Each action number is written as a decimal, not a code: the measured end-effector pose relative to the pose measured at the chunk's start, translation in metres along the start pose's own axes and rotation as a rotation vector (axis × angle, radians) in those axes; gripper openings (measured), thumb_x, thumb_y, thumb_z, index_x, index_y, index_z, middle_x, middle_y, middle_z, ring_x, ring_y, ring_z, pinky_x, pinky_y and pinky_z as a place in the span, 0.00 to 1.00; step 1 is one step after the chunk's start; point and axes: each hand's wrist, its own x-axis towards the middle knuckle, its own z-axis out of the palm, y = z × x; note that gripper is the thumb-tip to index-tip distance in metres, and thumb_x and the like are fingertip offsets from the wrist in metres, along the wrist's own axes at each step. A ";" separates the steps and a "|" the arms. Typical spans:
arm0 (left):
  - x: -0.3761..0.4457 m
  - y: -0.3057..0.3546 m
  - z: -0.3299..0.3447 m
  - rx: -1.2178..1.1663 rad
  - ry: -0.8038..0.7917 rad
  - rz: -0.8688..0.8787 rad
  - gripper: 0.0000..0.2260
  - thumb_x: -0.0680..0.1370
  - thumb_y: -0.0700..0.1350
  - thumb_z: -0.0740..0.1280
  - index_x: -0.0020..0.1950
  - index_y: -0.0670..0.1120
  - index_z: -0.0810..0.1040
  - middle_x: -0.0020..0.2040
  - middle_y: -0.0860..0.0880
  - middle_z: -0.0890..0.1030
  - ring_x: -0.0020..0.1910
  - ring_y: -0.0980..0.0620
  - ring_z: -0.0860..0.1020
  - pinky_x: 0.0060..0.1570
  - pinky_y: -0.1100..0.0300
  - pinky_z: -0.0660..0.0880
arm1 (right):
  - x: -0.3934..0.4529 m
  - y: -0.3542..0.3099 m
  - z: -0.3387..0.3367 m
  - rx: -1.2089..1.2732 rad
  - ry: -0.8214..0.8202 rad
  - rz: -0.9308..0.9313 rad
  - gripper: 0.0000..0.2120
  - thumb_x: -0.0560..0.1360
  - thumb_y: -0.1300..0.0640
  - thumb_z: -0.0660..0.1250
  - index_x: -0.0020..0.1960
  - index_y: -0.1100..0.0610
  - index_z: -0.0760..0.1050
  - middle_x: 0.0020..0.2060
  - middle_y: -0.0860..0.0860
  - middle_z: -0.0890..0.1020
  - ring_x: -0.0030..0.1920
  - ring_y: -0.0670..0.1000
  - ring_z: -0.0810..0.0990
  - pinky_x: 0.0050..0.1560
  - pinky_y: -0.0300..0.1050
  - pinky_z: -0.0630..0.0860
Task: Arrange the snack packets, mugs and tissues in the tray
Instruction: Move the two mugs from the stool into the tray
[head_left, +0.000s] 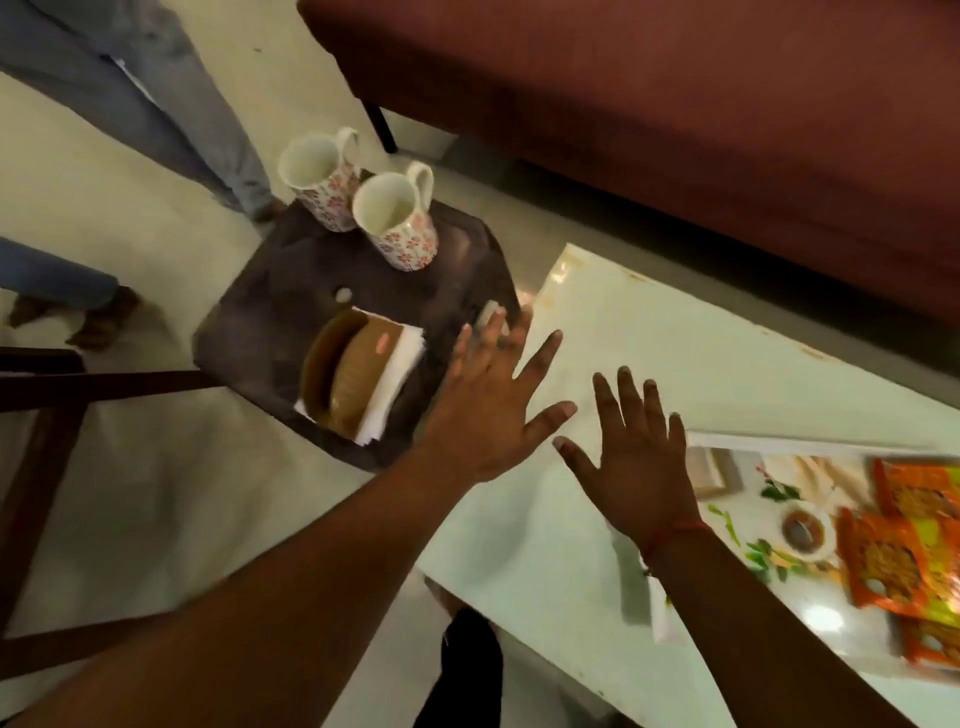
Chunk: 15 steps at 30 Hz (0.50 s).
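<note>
A: Hands? 
B: Left hand (488, 410) and right hand (636, 462) both spread flat, holding nothing.

A: Items? 
B: Mugs (358, 200), tissues (387, 382) on dark stool (260, 317); snack packets (893, 551) in tray (748, 493), desk's (675, 353) right edge.

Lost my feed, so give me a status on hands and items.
Left hand and right hand open, holding nothing. Two mugs and tissues on dark stool; snack packets in tray. Nothing in the way.

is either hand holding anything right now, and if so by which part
Nothing is held. The left hand and the right hand are both open with fingers spread, in the air above the stool and table edge.
</note>
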 end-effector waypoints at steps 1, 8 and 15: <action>0.010 -0.023 -0.016 0.013 0.029 0.019 0.33 0.80 0.68 0.42 0.81 0.54 0.43 0.82 0.45 0.44 0.80 0.42 0.42 0.76 0.37 0.46 | 0.019 -0.024 -0.006 0.010 0.019 -0.020 0.40 0.75 0.27 0.44 0.80 0.47 0.45 0.80 0.51 0.47 0.80 0.58 0.46 0.75 0.66 0.54; 0.073 -0.187 -0.086 0.045 0.197 -0.080 0.31 0.80 0.65 0.43 0.81 0.54 0.50 0.82 0.47 0.50 0.81 0.43 0.47 0.76 0.36 0.47 | 0.142 -0.174 -0.049 0.089 0.146 -0.185 0.38 0.76 0.32 0.53 0.80 0.47 0.47 0.80 0.51 0.51 0.79 0.58 0.50 0.75 0.64 0.54; 0.103 -0.296 -0.088 0.148 0.087 -0.252 0.28 0.81 0.62 0.43 0.80 0.54 0.50 0.82 0.47 0.49 0.80 0.41 0.46 0.74 0.33 0.49 | 0.220 -0.252 -0.048 -0.019 0.147 -0.193 0.39 0.74 0.35 0.61 0.78 0.48 0.50 0.79 0.52 0.55 0.77 0.62 0.56 0.71 0.65 0.61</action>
